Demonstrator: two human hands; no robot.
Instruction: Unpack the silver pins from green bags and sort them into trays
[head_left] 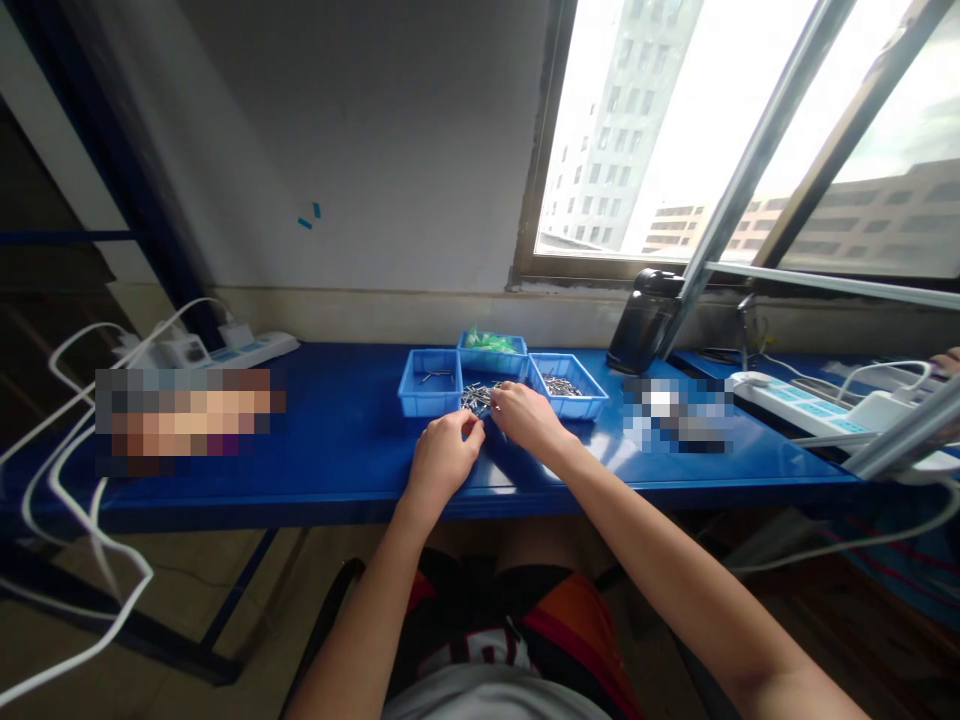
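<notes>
A loose pile of small silvery metal pieces [475, 398], which look like screws, lies on the blue table among three blue bins. My left hand [442, 455] is at the near side of the pile, thumb and forefinger brought together in a pinch. My right hand [529, 415] reaches over the pile's right side with its fingers closed at the pieces. Whatever sits between the fingertips of either hand is too small to make out. A few similar pieces lie in the left bin [427, 402], and many more fill part of the right bin [576, 408].
Behind the pile, the rear bin [493, 340] holds green plastic bags. A black bottle [643, 320] stands at the back right. Power strips [806, 402] with white cables lie to both sides of the blue table [337, 430]. Two blurred-out areas cover other things on it.
</notes>
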